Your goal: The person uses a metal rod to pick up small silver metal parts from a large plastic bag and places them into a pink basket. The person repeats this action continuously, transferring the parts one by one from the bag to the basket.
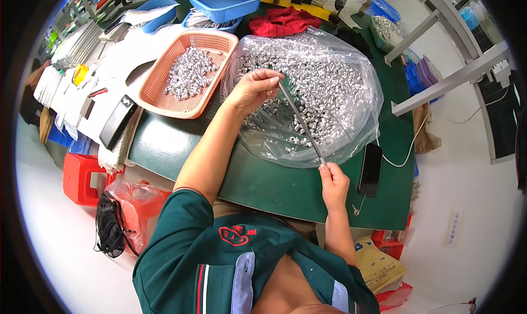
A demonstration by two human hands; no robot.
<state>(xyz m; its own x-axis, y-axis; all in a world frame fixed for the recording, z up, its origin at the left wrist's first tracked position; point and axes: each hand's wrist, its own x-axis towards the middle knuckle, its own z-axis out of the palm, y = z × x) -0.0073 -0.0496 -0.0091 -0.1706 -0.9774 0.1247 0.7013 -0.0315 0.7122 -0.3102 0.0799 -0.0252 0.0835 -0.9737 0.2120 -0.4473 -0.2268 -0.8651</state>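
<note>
A thin grey metal rod slants across the middle, over an open clear plastic bag full of small silvery metal pieces. My right hand grips its near end at the bag's front edge. At the far end, my left hand is closed, thumb and forefinger pinched around the tip. Whether a small piece is also between those fingers cannot be made out. Left of the bag stands an orange plastic basket with more of the small metal pieces inside.
A black phone lies right of the bag on the green table, beside a white cable. Another dark phone-like object rests at the left. Blue baskets and a red cloth are behind. Red stools stand lower left.
</note>
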